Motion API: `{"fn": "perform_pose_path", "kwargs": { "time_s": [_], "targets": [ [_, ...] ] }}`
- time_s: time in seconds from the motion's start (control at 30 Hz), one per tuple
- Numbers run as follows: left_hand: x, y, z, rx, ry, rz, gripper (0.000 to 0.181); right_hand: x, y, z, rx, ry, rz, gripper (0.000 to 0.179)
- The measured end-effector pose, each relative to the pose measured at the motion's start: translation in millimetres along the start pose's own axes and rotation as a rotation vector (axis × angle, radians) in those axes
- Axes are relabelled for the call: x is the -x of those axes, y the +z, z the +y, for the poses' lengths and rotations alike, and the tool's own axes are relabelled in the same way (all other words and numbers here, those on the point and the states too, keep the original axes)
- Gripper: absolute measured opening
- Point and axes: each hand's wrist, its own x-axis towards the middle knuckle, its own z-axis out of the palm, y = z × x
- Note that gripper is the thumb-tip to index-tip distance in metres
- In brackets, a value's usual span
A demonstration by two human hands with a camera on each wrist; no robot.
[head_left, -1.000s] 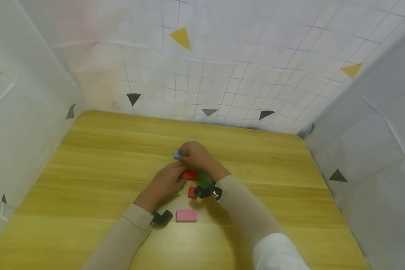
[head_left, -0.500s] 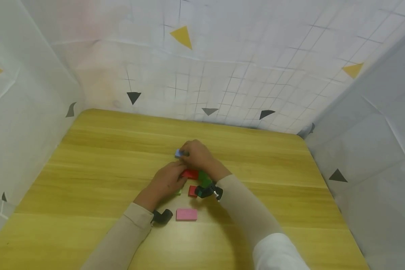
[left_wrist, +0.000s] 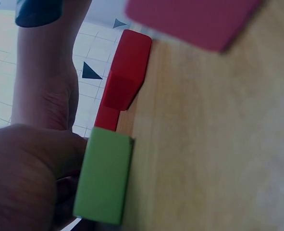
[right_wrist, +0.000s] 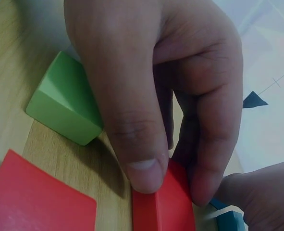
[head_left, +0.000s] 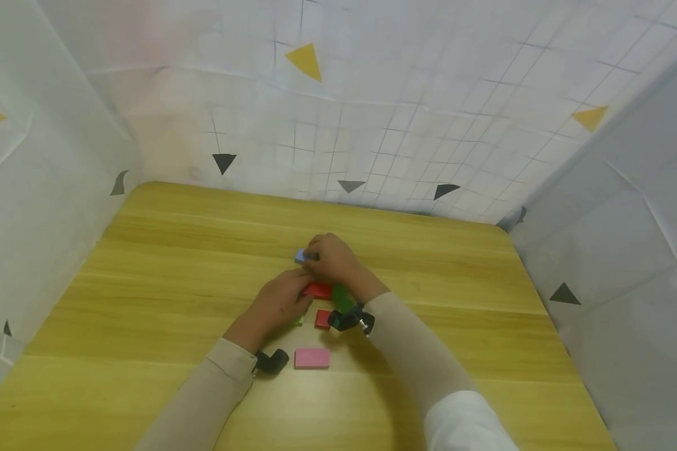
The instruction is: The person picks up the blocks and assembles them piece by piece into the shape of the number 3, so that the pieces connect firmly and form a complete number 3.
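Note:
On the yellow wood-grain table, a light blue block (head_left: pixel 299 256) juts out left of my right hand (head_left: pixel 335 260), whose bent fingers pinch it. The right wrist view shows that hand's thumb and a finger on either side of a long red block's (right_wrist: pixel 175 207) end; contact there is uncertain. My left hand (head_left: pixel 276 304) lies lower left, fingers and thumb curled about the left end of the long red block (head_left: pixel 320 290). A light green block (left_wrist: pixel 103 178) stands beside the left hand. The exact fingertip contact is partly hidden in both wrist views.
A small red block (head_left: pixel 323 319) and a pink block (head_left: pixel 312 358) lie nearer the body. A darker green block (head_left: pixel 343 299) sits beneath the right wrist. Patterned white sheets (head_left: pixel 406 125) enclose the table's (head_left: pixel 163 250) back and sides.
My right hand and the light blue block have shifted very slightly right. The left hand and the other blocks have stayed practically still.

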Motion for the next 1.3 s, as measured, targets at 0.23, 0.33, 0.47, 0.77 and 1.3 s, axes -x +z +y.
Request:
{"fn": "perform_pose_path", "kwargs": {
  "time_s": [0.23,0.33,0.47,0.77,1.3],
  "targets": [
    [0.1,-0.6,0.1,0.006,-0.011,-0.016,0.038,1.5,-0.9,-0.5,0.001,-0.007,0.012,0.022],
    [0.0,0.0,-0.3,0.009,0.002,-0.003,0.039,1.6,-0.9,-0.5,0.003,-0.011,0.024,0.021],
    [-0.2,0.9,-0.9,0.012,0.016,0.009,0.039,1.8,0.0,0.3,0.013,-0.015,0.036,0.021],
    [-0.2,0.8,-1.6,0.008,0.007,-0.001,0.038,1.1,0.9,1.3,0.017,-0.005,0.028,0.022],
    [0.2,0.5,-0.3,-0.009,-0.008,-0.009,0.036,0.9,3.3,2.9,0.048,-0.003,0.044,0.023]
  ]
}}
